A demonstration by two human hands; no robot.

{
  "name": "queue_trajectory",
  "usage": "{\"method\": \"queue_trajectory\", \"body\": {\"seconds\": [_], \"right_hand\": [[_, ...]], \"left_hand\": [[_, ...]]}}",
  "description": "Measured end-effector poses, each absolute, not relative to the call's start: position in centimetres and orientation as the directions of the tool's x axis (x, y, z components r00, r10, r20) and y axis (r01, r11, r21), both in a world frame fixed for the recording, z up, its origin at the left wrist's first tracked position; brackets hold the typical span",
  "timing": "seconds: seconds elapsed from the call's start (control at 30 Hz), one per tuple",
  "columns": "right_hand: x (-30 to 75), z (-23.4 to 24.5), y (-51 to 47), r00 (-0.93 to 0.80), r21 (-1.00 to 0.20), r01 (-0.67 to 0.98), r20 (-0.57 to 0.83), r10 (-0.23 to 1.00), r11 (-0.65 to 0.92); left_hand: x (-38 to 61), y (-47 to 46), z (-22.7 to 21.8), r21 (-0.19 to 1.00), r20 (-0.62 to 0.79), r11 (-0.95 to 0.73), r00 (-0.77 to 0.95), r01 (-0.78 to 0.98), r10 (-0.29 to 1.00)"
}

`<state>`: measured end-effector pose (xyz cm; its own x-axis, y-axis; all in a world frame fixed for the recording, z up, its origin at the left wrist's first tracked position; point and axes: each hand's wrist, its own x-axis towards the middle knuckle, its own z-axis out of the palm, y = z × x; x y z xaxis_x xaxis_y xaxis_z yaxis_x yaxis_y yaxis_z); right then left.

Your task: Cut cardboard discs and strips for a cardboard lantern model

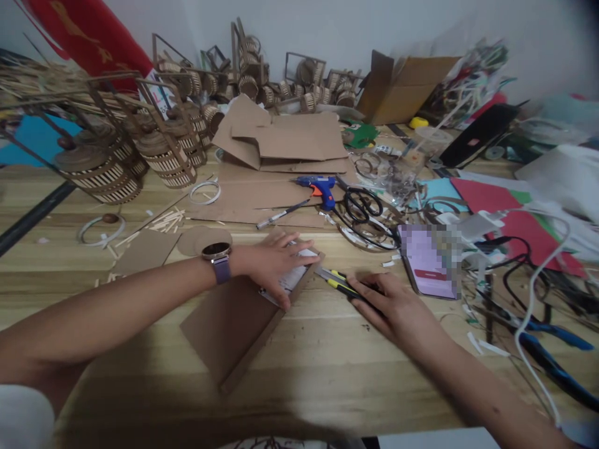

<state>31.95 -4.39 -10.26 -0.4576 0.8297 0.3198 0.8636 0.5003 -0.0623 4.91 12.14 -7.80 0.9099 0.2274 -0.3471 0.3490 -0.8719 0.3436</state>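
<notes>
Far left of the table there's a bunch of slatted wooden lanterns (98,171); towards the front edge, about the middle, lies a brown cardboard sheet (224,324); the left hand (276,259) is pressed flat on its far end, fingers straight and spread, pinning what looks like a ruler (292,277) and gripping nothing; just beside it is a yellow utility knife (333,279), tip at the sheet's far corner, with the right hand (393,305) curled tight round the handle; honestly that blade sits close to the left fingertips, so a slip off the ruler could nick them; the open cardboard box (405,87) is at the far edge, can't tell what's inside.
</notes>
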Motion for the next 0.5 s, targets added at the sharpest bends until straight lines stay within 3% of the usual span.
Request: {"method": "queue_trajectory", "body": {"seconds": [0.5], "right_hand": [[29.8, -10.0, -6.1, -0.425, -0.034, 0.887, 0.327, 0.844, 0.460]], "left_hand": [[4.8, 12.3, -8.5, 0.349, -0.316, -0.876, 0.922, 0.333, 0.225]]}}
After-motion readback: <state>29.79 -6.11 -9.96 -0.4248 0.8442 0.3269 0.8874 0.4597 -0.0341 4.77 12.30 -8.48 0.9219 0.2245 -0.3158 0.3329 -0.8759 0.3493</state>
